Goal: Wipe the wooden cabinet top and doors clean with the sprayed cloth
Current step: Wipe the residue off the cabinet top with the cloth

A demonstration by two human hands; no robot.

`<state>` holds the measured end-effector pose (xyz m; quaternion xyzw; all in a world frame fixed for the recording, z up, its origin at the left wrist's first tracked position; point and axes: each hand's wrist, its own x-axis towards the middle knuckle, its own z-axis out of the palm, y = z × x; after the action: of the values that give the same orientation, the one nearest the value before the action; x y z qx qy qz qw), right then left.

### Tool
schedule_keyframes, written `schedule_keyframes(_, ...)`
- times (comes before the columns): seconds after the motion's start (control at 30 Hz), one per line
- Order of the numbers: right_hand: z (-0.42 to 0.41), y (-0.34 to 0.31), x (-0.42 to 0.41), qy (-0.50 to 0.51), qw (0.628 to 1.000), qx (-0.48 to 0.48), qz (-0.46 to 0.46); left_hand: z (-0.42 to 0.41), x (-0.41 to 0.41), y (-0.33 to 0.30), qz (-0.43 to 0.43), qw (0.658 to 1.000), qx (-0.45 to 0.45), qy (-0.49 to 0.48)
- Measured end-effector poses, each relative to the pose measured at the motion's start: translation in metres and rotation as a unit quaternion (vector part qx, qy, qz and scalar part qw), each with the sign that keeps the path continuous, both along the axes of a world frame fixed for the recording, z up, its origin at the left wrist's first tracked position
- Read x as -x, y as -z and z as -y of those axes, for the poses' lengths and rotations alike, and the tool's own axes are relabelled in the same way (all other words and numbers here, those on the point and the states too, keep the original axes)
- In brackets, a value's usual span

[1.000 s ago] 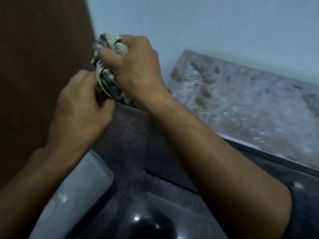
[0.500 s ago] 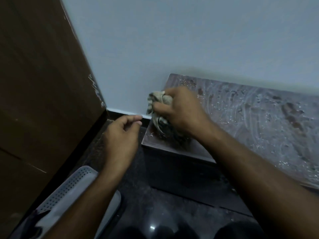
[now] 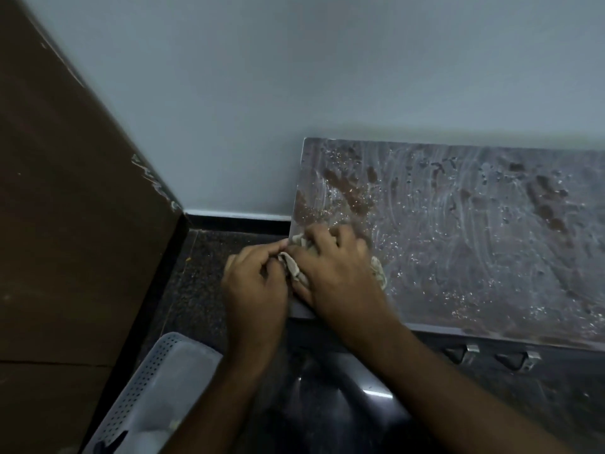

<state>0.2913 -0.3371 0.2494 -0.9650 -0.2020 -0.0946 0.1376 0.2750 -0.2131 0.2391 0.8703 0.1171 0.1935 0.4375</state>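
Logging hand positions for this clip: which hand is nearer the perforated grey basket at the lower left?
Left. The left hand is above the basket, over the dark floor; the right hand is farther right, on the cabinet top.

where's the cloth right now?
Head view, centre: the cloth is bunched at the near left corner of the cabinet top, mostly under the right hand, with the left hand pinching its left edge.

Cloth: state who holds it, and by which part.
The right hand presses the bunched cloth on the cabinet top; the left hand fingers pinch its left edge.
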Motion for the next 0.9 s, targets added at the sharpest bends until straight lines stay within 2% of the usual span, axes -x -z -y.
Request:
schedule_keyframes(0.1,0.002,0.0,0.0,-0.01,1.0,-0.015,-0.008,-0.014,-0.005,-0.007,-0.022,0.998,-0.046,0.039)
schedule_keyframes(0.17,0.0,-0.002,-0.003,-0.007,1.0,-0.022,-0.015,-0.02,-0.011,-0.01,-0.033,0.997,-0.034,0.053)
schedule_keyframes(0.3,-0.002,-0.003,-0.001,0.007,1.0,-0.008,-0.024,-0.02,-0.025,-0.01,-0.125,0.983,0.132,0.009)
schedule_keyframes(0.47,0.002,0.0,0.026,-0.032,0.999,-0.006,-0.018,-0.004,-0.018,-0.007,-0.12,0.973,0.193,-0.048)
schedule_keyframes(0.63,-0.005,0.001,0.004,0.029,0.999,-0.024,-0.01,-0.001,-0.011,0.0,-0.099,0.974,0.201,-0.048)
schedule_keyframes(0.77,0.0,0.001,0.026,0.006,0.999,-0.034,0.01,-0.002,-0.001,0.002,-0.086,0.979,0.186,-0.02)
schedule_keyframes(0.9,0.008,-0.003,0.041,0.012,0.997,-0.073,-0.027,-0.003,0.01,-0.003,-0.07,0.98,0.185,-0.026)
